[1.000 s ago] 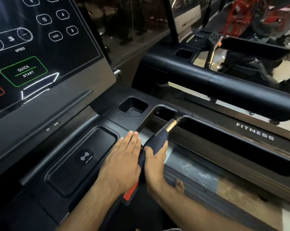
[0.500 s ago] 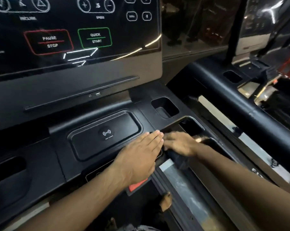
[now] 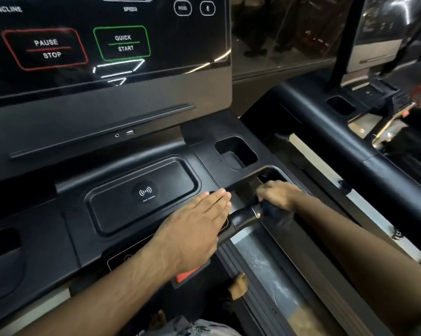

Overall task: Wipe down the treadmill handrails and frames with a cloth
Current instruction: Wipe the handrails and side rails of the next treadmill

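At the right end of the black plastic treadmill console (image 3: 66, 234), I am seeing both bare hands sitting close together.

Left grip (image 3: 197, 229): it is lying flat, palm down, with its fingers straight and pressed together. It is resting on the console's front edge, just right of the recessed black charging tray (image 3: 122, 209) bearing a wireless symbol. It is holding nothing.

Right grip (image 3: 277, 192): its fingers are curling down over a dark navy cloth (image 3: 277, 215) and clamping it round the short black handrail bar (image 3: 241, 218) that is projecting from the console's right corner. The cloth is sitting bunched on the bar, just right of a thin metallic band, and is hanging a little below the hand. The two grips are lying near each other but apart, with the bare stretch of the bar between them.

Other items:
- A small red tab (image 3: 188, 275) is showing under the left wrist.
- A glossy black touchscreen (image 3: 180, 44) is displaying the PAUSE STOP and QUICK START boxes above the console.
- A rectangular recess (image 3: 236, 151) is lying beyond the right grip.
- A thick black handrail of the neighbouring machine (image 3: 345, 146) is running diagonally on the right.
- A bare foot (image 3: 238, 284) is showing below the console, beside the grey side rail (image 3: 265, 267).
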A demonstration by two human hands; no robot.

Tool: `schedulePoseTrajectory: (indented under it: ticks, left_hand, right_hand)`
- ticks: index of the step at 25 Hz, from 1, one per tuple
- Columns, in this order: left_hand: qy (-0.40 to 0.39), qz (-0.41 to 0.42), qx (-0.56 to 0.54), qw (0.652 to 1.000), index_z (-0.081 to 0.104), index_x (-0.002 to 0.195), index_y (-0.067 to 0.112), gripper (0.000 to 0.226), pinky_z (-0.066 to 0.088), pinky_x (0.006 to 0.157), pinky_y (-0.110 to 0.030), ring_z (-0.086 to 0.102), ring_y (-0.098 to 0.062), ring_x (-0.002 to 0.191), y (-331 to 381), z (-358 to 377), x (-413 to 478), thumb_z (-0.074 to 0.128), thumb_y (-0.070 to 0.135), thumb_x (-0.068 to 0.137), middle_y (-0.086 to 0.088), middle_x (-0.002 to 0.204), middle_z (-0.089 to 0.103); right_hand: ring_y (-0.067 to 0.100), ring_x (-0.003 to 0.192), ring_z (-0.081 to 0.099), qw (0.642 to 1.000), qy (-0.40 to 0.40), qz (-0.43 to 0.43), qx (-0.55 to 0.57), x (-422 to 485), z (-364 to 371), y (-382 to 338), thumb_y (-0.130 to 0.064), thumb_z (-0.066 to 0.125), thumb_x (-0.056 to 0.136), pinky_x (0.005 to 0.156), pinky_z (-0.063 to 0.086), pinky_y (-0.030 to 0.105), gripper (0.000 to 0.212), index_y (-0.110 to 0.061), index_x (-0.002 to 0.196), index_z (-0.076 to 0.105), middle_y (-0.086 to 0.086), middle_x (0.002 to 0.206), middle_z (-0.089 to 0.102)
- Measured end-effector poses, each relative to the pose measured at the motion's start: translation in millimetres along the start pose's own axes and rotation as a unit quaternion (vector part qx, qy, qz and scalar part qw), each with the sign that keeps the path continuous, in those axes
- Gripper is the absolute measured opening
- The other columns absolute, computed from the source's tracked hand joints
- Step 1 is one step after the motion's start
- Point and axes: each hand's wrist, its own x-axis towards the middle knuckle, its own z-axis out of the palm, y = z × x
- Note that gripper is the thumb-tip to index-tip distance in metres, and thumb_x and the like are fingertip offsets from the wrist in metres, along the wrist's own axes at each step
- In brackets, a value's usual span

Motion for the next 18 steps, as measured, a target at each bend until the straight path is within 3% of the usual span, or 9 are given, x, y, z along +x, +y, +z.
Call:
schedulePoseTrajectory:
  ticks: [3, 5, 6, 8, 9, 10, 12, 14, 18]
  left_hand:
    - [-0.011, -0.012, 0.005, 1.000, 0.016, 0.154, 0.007, 0.072, -0.010, 0.116, -0.036, 0.001, -0.020, 0.151, -2.1, -2.2, 0.3, 0.042, 0.038, 0.095, -0.009, 0.163, 0.009]
    - [-0.021, -0.014, 0.007, 1.000, 0.018, 0.153, 0.006, 0.071, -0.006, 0.118, -0.037, 0.004, -0.021, 0.151, -0.3, -3.6, 0.8, 0.042, 0.038, 0.094, -0.009, 0.163, 0.012]
    - [-0.016, -0.012, 0.007, 1.000, 0.014, 0.154, 0.006, 0.071, -0.008, 0.118, -0.037, 0.000, -0.021, 0.151, 1.1, -2.9, 0.3, 0.039, 0.038, 0.095, -0.009, 0.163, 0.007]
    - [-0.015, -0.001, 0.017, 1.000, 0.005, 0.154, 0.006, 0.070, -0.013, 0.117, -0.037, -0.007, -0.022, 0.151, 2.1, -2.3, 0.0, 0.034, 0.038, 0.098, -0.009, 0.163, -0.002]
    - [-0.008, 0.002, 0.024, 1.000, 0.005, 0.154, 0.006, 0.070, -0.013, 0.117, -0.038, -0.007, -0.022, 0.151, 2.3, -3.1, 0.7, 0.033, 0.038, 0.098, -0.010, 0.163, -0.002]
    - [0.000, 0.002, 0.029, 1.000, 0.006, 0.154, 0.006, 0.070, -0.012, 0.117, -0.038, -0.005, -0.023, 0.151, 2.2, -3.8, 1.3, 0.034, 0.039, 0.098, -0.011, 0.163, 0.000]
    - [-0.002, 0.000, 0.024, 1.000, 0.006, 0.154, 0.006, 0.070, -0.011, 0.118, -0.038, -0.006, -0.022, 0.151, 3.2, -5.4, 1.2, 0.033, 0.039, 0.098, -0.010, 0.164, -0.001]
    - [-0.025, 0.004, 0.026, 0.999, -0.001, 0.154, 0.007, 0.070, -0.010, 0.120, -0.038, -0.011, -0.021, 0.151, 3.9, -4.1, -0.5, 0.030, 0.040, 0.100, -0.009, 0.163, -0.008]
    - [-0.025, 0.003, 0.027, 0.999, 0.010, 0.153, 0.005, 0.072, 0.000, 0.122, -0.040, 0.001, -0.022, 0.151, 0.1, -4.9, -0.1, 0.036, 0.041, 0.097, -0.011, 0.164, 0.006]
  right_hand:
    - [0.020, 0.113, 0.058, 0.976, 0.184, 0.033, 0.114, -0.1, 23.4, 22.0, -0.048, 0.033, 0.075, 0.096, 0.044, 0.040, 0.033, -0.048, 0.077, 0.067, -0.005, 0.114, 0.069]
    - [0.020, 0.130, 0.049, 0.894, 0.359, 0.035, 0.266, -6.3, 62.9, 15.9, -0.040, 0.039, 0.079, 0.111, 0.033, 0.036, 0.048, -0.035, 0.113, 0.073, -0.001, 0.135, 0.061]
    - [0.022, 0.138, 0.041, 0.820, 0.419, 0.069, 0.384, -9.3, 81.9, 2.7, -0.036, 0.042, 0.080, 0.115, 0.027, 0.033, 0.057, -0.023, 0.131, 0.064, 0.003, 0.147, 0.050]
    - [0.020, 0.133, 0.045, 0.592, 0.437, 0.106, 0.669, -9.5, 107.2, -21.3, -0.029, 0.052, 0.076, 0.109, 0.035, 0.032, 0.069, -0.020, 0.144, 0.048, 0.003, 0.148, 0.045]
    - [0.020, 0.114, 0.058, 0.456, 0.419, 0.099, 0.779, -4.3, 111.6, -26.5, -0.028, 0.056, 0.074, 0.095, 0.048, 0.034, 0.066, -0.021, 0.139, 0.050, 0.003, 0.132, 0.056]
    - [0.018, 0.083, 0.064, 0.350, 0.377, 0.111, 0.850, -0.4, 108.6, -29.5, -0.028, 0.058, 0.074, 0.073, 0.053, 0.029, 0.050, -0.018, 0.122, 0.056, 0.002, 0.102, 0.064]
    - [0.014, 0.041, 0.048, 0.228, 0.303, 0.141, 0.914, -5.1, 101.0, -35.6, -0.032, 0.055, 0.084, 0.046, 0.040, 0.017, 0.018, -0.015, 0.081, 0.052, -0.001, 0.053, 0.051]
    - [0.011, 0.034, 0.046, 0.162, 0.264, 0.117, 0.944, -19.2, 106.2, -51.6, -0.032, 0.049, 0.091, 0.044, 0.038, 0.016, 0.028, -0.019, 0.066, 0.046, -0.005, 0.041, 0.047]
    - [0.009, 0.039, 0.052, 0.165, 0.226, 0.034, 0.960, -40.3, 106.8, -82.9, -0.032, 0.040, 0.095, 0.042, 0.043, 0.013, 0.041, -0.020, 0.057, 0.054, -0.003, 0.046, 0.051]
